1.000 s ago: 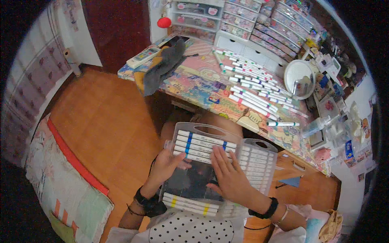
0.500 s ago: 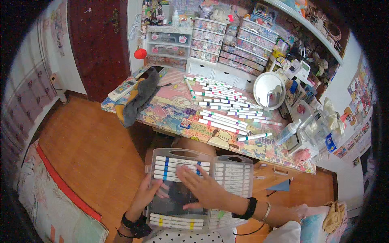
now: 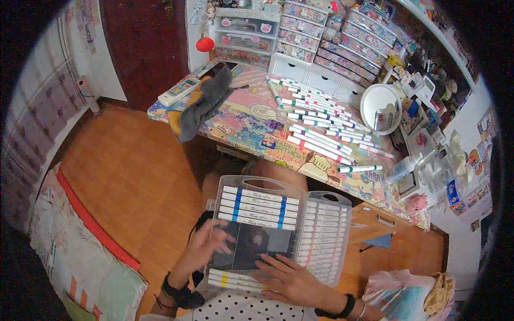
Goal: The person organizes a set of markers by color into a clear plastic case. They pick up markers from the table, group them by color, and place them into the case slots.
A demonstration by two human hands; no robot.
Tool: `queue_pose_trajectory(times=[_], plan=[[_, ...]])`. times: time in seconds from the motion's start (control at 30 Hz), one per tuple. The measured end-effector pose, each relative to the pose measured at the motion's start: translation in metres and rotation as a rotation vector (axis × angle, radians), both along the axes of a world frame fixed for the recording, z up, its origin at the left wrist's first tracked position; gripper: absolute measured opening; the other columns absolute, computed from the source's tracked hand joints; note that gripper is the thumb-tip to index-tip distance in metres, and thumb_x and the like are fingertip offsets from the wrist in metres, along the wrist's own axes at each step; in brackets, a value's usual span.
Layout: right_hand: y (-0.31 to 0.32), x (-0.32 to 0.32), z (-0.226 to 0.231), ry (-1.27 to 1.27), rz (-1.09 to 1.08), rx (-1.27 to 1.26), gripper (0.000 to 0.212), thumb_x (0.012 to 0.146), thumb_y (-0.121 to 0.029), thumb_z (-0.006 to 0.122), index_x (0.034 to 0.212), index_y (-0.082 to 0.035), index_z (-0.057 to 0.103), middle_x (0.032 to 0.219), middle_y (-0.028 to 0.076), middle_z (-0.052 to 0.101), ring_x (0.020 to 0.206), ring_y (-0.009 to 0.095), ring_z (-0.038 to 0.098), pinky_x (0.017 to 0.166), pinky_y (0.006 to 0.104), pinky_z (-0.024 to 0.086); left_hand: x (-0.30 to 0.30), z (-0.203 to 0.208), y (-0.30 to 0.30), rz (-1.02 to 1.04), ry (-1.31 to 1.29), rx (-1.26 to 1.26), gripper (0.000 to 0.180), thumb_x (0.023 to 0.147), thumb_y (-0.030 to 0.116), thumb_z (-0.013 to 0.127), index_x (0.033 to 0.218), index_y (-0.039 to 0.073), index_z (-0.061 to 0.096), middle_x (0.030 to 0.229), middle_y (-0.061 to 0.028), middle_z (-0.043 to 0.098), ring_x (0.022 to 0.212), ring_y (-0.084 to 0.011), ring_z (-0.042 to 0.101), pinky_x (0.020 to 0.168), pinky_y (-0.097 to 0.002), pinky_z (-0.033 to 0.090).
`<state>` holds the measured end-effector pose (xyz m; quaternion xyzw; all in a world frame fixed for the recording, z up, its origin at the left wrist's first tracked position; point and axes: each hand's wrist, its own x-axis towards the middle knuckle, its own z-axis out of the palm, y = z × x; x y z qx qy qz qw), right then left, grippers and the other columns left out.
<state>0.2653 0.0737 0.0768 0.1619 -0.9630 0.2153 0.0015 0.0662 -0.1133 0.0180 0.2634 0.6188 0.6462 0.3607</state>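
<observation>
A clear plastic marker case [image 3: 247,247] lies unfolded on my lap. White markers with blue bands [image 3: 259,208] fill the top of its left half, and white markers with yellow bands [image 3: 227,278] sit at the bottom, with a bare dark stretch between. Rows of capped markers [image 3: 324,227] fill the right half. My right hand [image 3: 289,278] lies palm down, fingers stretched, over the yellow-banded markers and hides some of them. Beside the case's left edge, my left hand [image 3: 209,243] has its fingers apart and empty, the fingertips over the dark stretch.
Loose white markers [image 3: 321,144] are spread on the patterned desk [image 3: 257,134] ahead. Around them are a round mirror [image 3: 380,109], a spray bottle [image 3: 404,168], a grey cloth item [image 3: 206,101] and a remote control [image 3: 179,92]. Drawer boxes [image 3: 297,37] line the back. A bed [image 3: 91,262] stands at left.
My right hand has moved from the blue-banded markers down to the yellow-banded ones. My left hand has shifted slightly off the case's left side. The whole view has tilted lower.
</observation>
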Motion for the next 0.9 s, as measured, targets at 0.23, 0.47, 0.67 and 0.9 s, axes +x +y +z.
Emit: queue_pose_trajectory(times=[0.23, 0.47, 0.67, 0.9], plan=[[0.000, 0.037, -0.017, 0.047, -0.198, -0.009, 0.042, 0.089, -0.024, 0.062, 0.127, -0.006, 0.059, 0.137, 0.016, 0.050, 0.132, 0.035, 0.042, 0.107, 0.0483, 0.040, 0.008, -0.010, 0.001, 0.113, 0.115, -0.063, 0.025, 0.106, 0.021, 0.034, 0.118, 0.003, 0.047, 0.077, -0.0098, 0.067, 0.059, -0.0132, 0.064, 0.054, -0.0231, 0.046], [-0.006, 0.009, -0.032, 0.111, -0.104, 0.142, 0.061, 0.087, -0.027, 0.066, 0.141, -0.011, 0.045, 0.130, 0.016, 0.052, 0.127, 0.032, 0.045, 0.104, 0.0464, 0.039, -0.001, 0.000, -0.004, 0.213, 0.090, -0.075, 0.025, 0.105, 0.022, 0.038, 0.115, 0.003, 0.051, 0.072, -0.0075, 0.066, 0.055, -0.0112, 0.060, 0.051, -0.0223, 0.044], [-0.012, 0.001, -0.033, 0.089, -0.087, 0.037, 0.065, 0.090, -0.027, 0.062, 0.147, -0.009, 0.036, 0.135, 0.017, 0.047, 0.128, 0.033, 0.044, 0.104, 0.0457, 0.039, -0.005, 0.089, -0.041, 0.624, 0.854, -0.156, 0.038, 0.101, 0.012, 0.043, 0.137, 0.000, 0.043, 0.134, -0.0173, 0.050, 0.122, -0.0184, 0.047, 0.106, -0.0356, 0.036], [-0.013, 0.004, -0.026, 0.159, -0.188, -0.039, 0.059, 0.090, -0.023, 0.063, 0.143, -0.008, 0.041, 0.135, 0.017, 0.046, 0.128, 0.034, 0.044, 0.102, 0.0447, 0.041, 0.027, 0.177, -0.031, -0.140, 1.323, 0.168, 0.037, 0.101, 0.012, 0.043, 0.136, 0.000, 0.044, 0.134, -0.0172, 0.050, 0.123, -0.0192, 0.047, 0.106, -0.0362, 0.036]])
